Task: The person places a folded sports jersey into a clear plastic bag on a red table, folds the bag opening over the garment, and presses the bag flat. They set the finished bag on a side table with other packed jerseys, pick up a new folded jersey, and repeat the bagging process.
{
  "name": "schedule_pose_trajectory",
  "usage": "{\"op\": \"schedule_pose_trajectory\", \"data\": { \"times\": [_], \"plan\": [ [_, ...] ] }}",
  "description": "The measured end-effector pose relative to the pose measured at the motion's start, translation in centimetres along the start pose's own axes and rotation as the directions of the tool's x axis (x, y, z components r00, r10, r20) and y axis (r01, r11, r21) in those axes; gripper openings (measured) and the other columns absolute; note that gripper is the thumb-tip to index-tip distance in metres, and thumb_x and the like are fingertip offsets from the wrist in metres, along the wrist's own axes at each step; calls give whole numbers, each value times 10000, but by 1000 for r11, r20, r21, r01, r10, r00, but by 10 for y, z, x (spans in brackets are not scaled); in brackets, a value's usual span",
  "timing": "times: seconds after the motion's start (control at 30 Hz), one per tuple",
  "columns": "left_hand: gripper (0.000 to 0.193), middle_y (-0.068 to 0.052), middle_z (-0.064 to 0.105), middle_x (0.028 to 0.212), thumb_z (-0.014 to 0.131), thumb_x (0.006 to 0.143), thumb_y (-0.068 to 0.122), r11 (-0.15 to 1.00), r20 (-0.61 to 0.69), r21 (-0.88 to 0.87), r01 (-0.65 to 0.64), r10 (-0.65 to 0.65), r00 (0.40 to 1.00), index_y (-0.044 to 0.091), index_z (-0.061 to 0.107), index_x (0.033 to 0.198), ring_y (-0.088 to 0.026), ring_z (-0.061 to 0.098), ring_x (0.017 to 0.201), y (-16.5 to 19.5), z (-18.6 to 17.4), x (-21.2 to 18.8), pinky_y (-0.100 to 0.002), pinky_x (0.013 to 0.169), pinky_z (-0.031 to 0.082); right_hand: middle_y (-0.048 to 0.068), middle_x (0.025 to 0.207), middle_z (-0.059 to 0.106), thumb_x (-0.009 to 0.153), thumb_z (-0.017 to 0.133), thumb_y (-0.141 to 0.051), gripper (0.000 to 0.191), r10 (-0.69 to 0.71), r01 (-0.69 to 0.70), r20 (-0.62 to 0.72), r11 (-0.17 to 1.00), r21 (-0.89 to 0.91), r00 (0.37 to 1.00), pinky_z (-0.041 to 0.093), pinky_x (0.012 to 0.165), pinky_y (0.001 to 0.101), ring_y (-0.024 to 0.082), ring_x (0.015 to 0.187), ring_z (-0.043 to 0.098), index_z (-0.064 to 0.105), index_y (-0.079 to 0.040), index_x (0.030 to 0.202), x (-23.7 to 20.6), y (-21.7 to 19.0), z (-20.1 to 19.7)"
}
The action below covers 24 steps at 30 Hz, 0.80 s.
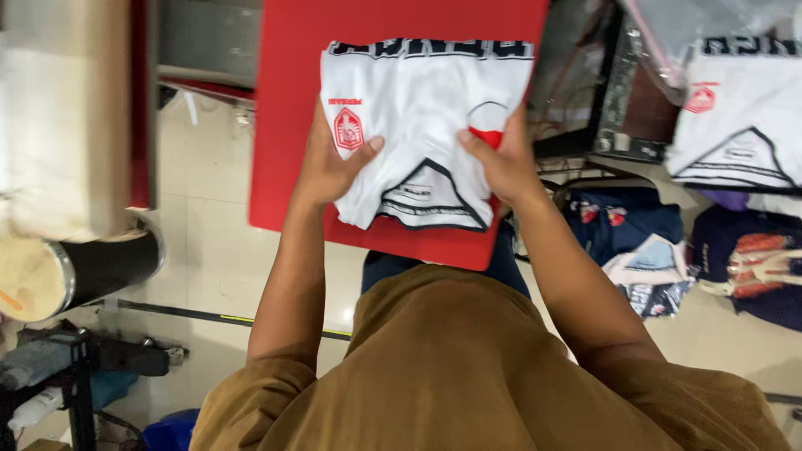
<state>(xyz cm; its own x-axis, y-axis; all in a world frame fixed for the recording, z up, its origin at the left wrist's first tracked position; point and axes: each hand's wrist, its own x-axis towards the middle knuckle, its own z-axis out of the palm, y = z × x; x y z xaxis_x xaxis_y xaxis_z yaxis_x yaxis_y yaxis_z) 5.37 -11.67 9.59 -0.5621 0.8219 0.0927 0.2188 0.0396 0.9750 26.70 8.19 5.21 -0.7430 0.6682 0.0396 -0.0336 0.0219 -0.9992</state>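
Left hand (330, 167) and right hand (501, 163) both clamped on folded white jersey (418, 117), pinning it flat against red board (292, 125) to keep folds square.

A folded white shirt (418, 125) with black trim and a red crest is held flat against a red board (292, 100). It is gripped at one edge by the left hand (330, 167), thumb laid over the fabric, and at the opposite edge by the right hand (501, 163). Beyond the right hand, another white shirt (739, 125) in clear wrap is seen above dark folded garments (622, 221). A black roll (79, 267) lies well outside the left hand.
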Motion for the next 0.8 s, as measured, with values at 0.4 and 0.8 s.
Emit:
{"op": "schedule_pose_trajectory", "data": {
  "times": [0.4,0.8],
  "plan": [
    [630,-179,566,1504,832,935,265,541,157,798,-265,238,959,196,503,1468,-355,528,1386,-2,-3,-1,-477,1136,432,139,1247,593,955,730,-201,526,41,-28,1,688,-725,999,547,859,393,301,1019,678,546,-99,1437,-27,-18,52],
    [421,-131,641,1388,769,910,183,707,609,428,-563,234,758,49,672,1296,-326,576,1285,28,166,126,-458,1065,454,225,1090,699,968,697,-109,224,-138,-135,-305,676,-725,942,522,895,445,391,1027,654,716,14,1154,22,30,-173]
  ]
}}
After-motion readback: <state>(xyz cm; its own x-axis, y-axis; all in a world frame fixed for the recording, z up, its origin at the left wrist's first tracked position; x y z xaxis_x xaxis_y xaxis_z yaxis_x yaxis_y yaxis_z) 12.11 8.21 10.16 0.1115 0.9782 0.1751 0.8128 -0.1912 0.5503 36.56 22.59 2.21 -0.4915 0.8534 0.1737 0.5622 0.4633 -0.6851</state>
